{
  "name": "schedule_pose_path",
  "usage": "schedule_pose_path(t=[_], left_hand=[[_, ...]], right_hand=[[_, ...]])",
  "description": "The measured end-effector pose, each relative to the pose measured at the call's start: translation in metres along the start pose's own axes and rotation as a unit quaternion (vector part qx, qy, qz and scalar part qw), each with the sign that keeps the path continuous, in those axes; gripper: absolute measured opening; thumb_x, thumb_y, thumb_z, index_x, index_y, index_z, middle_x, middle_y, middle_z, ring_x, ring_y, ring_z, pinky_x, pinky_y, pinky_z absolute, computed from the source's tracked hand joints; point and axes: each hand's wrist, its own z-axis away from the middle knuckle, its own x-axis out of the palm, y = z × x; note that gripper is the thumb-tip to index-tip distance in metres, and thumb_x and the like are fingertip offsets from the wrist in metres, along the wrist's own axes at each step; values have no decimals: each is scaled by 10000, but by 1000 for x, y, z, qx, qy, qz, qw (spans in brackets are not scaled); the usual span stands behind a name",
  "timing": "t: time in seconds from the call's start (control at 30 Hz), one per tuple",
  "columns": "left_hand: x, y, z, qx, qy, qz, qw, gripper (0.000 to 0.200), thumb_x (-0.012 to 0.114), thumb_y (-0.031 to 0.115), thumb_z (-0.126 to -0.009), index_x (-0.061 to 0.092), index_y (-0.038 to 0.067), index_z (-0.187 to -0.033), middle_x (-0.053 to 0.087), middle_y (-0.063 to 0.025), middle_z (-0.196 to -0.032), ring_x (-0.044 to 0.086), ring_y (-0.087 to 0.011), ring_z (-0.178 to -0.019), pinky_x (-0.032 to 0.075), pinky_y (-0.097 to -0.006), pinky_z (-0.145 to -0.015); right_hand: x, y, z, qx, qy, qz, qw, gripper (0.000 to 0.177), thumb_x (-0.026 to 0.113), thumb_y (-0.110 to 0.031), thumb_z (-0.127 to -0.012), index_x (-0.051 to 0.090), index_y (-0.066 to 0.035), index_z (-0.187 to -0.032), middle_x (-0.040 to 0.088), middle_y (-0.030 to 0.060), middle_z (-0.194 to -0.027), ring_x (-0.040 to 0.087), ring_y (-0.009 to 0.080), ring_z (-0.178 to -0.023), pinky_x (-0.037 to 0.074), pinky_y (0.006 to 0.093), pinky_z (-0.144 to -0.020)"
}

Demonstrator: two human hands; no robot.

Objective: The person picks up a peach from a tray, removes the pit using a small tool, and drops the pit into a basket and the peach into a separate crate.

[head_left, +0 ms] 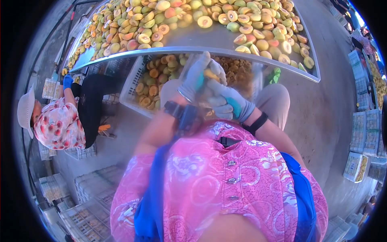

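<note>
My left hand [202,76], in a grey and teal glove, is closed around a yellow-orange apricot [211,75], partly hidden by the fingers. Just below and to the right, my right hand [230,101] wears a matching glove. Its fingers are curled in, close to the apricot; whatever lies inside them is hidden. Both hands are above my lap, in front of the metal-edged table [185,38] heaped with halved apricots [258,24]. Beneath the table edge stand a white crate [128,86] of apricot halves and a container of brown pits [238,72].
At the left, a co-worker [60,121] in a hat and blue glove sits by the table's corner. Stacked crates [94,183] stand at lower left. More white crates [358,131] line the right side, beyond the concrete floor [318,129].
</note>
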Motion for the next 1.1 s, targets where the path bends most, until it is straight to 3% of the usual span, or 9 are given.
schedule_pose_path(t=[0.33, 0.47, 0.5, 0.57, 0.6, 0.73, 0.8, 0.97, 1.1], left_hand=[[-11, -15, -6, 1, 80, 309, 948, 447, 471, 538, -964, 578, 118, -855, 605, -47, -780, 624, -242, -760, 543, -391, -697], [-75, 27, 6, 117, 44, 306, 944, 378, 530, 452, -962, 582, 82, -906, 653, -85, -856, 640, -242, -793, 557, -362, -708], [-67, 49, 17, 136, 211, 139, 958, 411, 514, 451, -971, 595, 49, -991, 655, -98, -879, 646, -232, -816, 563, -347, -737], [-100, 73, 30, 125, 246, -2, 961, 433, 506, 434, -981, 599, 20, -1071, 664, -108, -951, 653, -211, -859, 561, -327, -749], [-109, 81, 35, 134, 295, -147, 935, 404, 514, 391, -984, 607, 16, -1106, 656, -98, -1011, 638, -187, -892, 541, -312, -779], [-59, 94, 16, 110, 342, -423, 832, 337, 564, 275, -965, 614, 18, -1177, 626, -66, -1094, 582, -156, -975, 468, -285, -878], [-102, 85, -23, 149, 270, -505, 806, 369, 587, 254, -941, 589, 9, -1217, 605, -77, -1156, 543, -159, -1057, 428, -282, -933], [-108, 72, -129, 165, 225, -505, 817, 478, 647, 338, -876, 571, 20, -1226, 587, -167, -1227, 577, -268, -1101, 436, -342, -966], [-113, 60, -181, 90, 260, -664, 695, 652, 666, 454, -833, 501, 15, -1287, 542, -222, -1301, 543, -361, -1177, 429, -411, -987]], right_hand=[[1, -8, -6, 63, -263, -157, 950, 359, 378, -437, -1031, 507, -106, -977, 315, -70, -559, 245, 49, -340, 204, 224, -295], [-31, -19, -7, 3, -170, -94, 981, 373, 400, -442, -1022, 524, -91, -995, 350, -56, -593, 284, 53, -363, 232, 217, -312], [-43, -20, -7, -15, -113, -52, 992, 362, 421, -435, -1018, 530, -90, -999, 372, -53, -608, 311, 55, -387, 260, 209, -336], [-57, -20, -17, -91, 61, 149, 983, 345, 442, -415, -1012, 527, -81, -1030, 416, -42, -633, 370, 58, -413, 314, 216, -362], [-60, -18, -20, -156, 233, 339, 898, 333, 462, -395, -1006, 524, -73, -1062, 459, -31, -658, 428, 61, -439, 368, 223, -388], [-68, -23, -17, -200, 335, 576, 718, 318, 538, -324, -961, 513, -34, -1089, 591, 84, -737, 592, 213, -578, 482, 318, -540], [-90, -24, -22, -291, 343, 727, 519, 333, 565, -290, -927, 491, -8, -1088, 643, 240, -840, 639, 395, -726, 507, 443, -645], [-99, -34, -20, -182, 344, 757, 525, 304, 554, -265, -915, 479, -8, -1060, 641, 279, -863, 618, 467, -785, 492, 515, -696], [-130, -14, -24, -173, 366, 762, 506, 285, 552, -280, -918, 510, -20, -1027, 651, 250, -873, 634, 430, -810, 497, 505, -717]])
